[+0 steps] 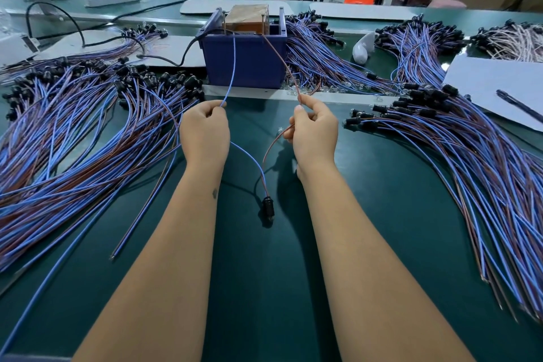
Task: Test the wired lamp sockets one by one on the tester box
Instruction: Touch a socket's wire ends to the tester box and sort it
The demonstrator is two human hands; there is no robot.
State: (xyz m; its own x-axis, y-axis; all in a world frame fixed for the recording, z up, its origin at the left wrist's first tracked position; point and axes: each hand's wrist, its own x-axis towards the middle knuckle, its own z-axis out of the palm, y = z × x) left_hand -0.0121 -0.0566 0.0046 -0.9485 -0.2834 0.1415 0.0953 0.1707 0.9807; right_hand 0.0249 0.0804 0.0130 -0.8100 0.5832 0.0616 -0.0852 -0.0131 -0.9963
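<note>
Left hand (204, 129) pinching blue wire (230, 73), right hand (313, 129) pinching brown wire (282, 62), ends reaching tester box (245, 59) at upper centre. Light, limp leads; socket (268, 207) dangling; best gripped near bare tips.

Two bare forearms, no sleeves in view. Both hands, left (204, 132) and right (314, 134), ungloved, no rings or watch visible. Small dark mark on left forearm (215, 193) just below wrist. Nails short, unpainted.
</note>
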